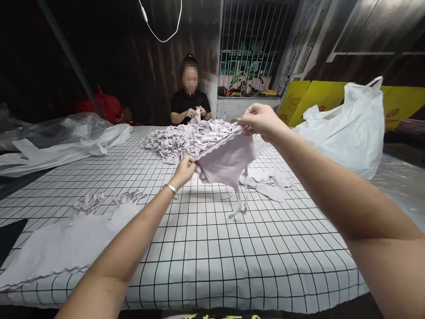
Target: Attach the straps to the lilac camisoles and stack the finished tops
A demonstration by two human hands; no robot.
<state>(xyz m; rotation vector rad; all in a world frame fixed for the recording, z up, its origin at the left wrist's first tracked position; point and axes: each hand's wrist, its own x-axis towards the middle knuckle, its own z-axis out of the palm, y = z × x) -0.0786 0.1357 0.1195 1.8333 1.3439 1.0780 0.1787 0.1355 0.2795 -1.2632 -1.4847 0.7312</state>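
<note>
A pale lilac garment piece with thin straps (pixel 229 161) is stretched between my two hands above the table. My left hand (pixel 184 172), with a bracelet at the wrist, pinches its near left corner. Higher and to the right, my right hand (pixel 260 120) grips the other end of the same scalloped edge. The straps dangle towards the tablecloth. Behind the piece lies a large heap of similar lilac pieces (pixel 179 141). Flat pieces with bunched straps (pixel 83 235) lie at the table's left, partly behind my left forearm. More lilac fabric (pixel 270 184) rests on the right, under the held piece's level.
The table wears a white cloth with black grid lines (pixel 212 266). Across it sits a person (pixel 191 102) handling a lilac piece. White plastic bags lie at the left (pixel 76 148) and stand at the right (pixel 352 128), near yellow boxes (pixel 299 99). A white cable (pixel 162 40) hangs overhead.
</note>
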